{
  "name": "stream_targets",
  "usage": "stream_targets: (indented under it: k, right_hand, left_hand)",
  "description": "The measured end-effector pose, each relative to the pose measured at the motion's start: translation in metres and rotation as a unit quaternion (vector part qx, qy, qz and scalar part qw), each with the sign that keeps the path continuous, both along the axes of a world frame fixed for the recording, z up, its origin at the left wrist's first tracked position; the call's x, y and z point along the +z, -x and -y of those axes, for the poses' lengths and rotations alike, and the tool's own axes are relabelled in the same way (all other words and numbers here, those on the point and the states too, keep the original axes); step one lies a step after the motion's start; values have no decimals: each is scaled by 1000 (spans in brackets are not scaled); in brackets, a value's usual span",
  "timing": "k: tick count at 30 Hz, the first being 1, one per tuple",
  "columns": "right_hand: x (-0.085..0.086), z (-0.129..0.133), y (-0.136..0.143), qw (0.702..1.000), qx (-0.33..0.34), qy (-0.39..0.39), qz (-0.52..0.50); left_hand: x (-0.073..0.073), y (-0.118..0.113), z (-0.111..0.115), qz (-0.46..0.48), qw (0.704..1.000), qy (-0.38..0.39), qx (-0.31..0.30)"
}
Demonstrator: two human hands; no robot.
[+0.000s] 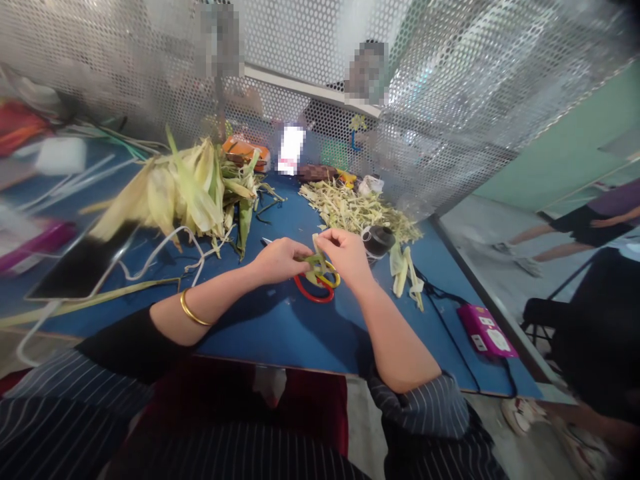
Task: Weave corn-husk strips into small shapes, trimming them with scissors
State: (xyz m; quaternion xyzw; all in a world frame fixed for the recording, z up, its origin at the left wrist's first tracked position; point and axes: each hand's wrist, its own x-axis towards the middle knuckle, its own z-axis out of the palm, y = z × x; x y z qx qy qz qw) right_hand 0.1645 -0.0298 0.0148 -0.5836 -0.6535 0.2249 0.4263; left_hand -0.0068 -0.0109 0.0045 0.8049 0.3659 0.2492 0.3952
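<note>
My left hand (283,260) and my right hand (345,253) meet near the middle of the blue table (250,320). Both are closed on a small green and pale piece of corn husk (315,261), which stretches between their fingertips. Just beneath the husk lie scissors with red and yellow handles (314,293), partly covered by my hands. A black spool (379,241) stands right beyond my right hand. Husk strips (401,270) lie to the right of it. A heap of shredded husk (350,207) spreads behind my hands.
Large husks (185,187) are piled at the back left, near a white cable and a dark tablet (83,260). A lit phone (290,148) leans against the perforated screen. A purple packet (486,330) and black cords lie at right. People are beyond the table.
</note>
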Motion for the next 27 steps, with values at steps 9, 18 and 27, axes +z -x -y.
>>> stream_targets:
  k: [9,18,27]
  right_hand:
    - [-4,-3,3,991,-26,1,-134]
    - [-2,4,14,990,36,-36,-132]
    - [5,-3,1,980,-39,-89,-176]
  left_hand:
    - [6,2,2,76,978,164,-108]
    - [-2,-2,3,57,984,165,-22]
    - [2,-1,2,179,959,214,49]
